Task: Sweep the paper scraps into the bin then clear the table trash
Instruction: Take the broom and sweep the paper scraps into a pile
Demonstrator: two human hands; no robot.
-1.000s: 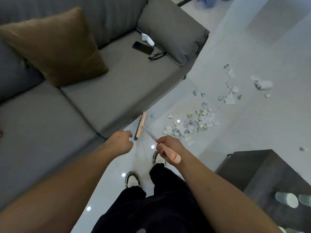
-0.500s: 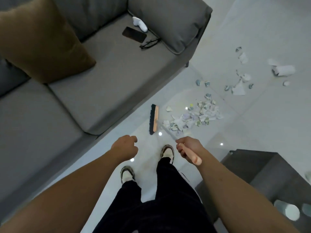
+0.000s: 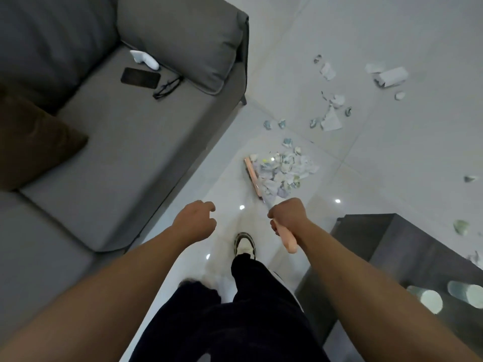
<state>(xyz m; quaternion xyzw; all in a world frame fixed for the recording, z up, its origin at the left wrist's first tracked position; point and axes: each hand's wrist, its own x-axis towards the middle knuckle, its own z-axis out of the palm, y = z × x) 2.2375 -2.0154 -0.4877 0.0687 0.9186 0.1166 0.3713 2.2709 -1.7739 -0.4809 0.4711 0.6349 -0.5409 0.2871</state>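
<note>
The right hand (image 3: 287, 218) grips the broom (image 3: 252, 176) handle, its head touching the heap of paper scraps (image 3: 283, 171) on the floor (image 3: 392, 158) beside the sofa (image 3: 130, 131). The left hand (image 3: 194, 222) hangs loosely curled, holding nothing.

This is a home living room. A grey upholstered sofa (image 3: 136, 131) with a brown cushion (image 3: 31, 142) stands on a glossy pale tiled floor (image 3: 392, 27), and a phone (image 3: 140, 77), glasses (image 3: 167, 87) and a white remote-like item (image 3: 145, 59) lie on its seat. A dark low surface (image 3: 392, 246) sits just beside the sofa area.
</note>
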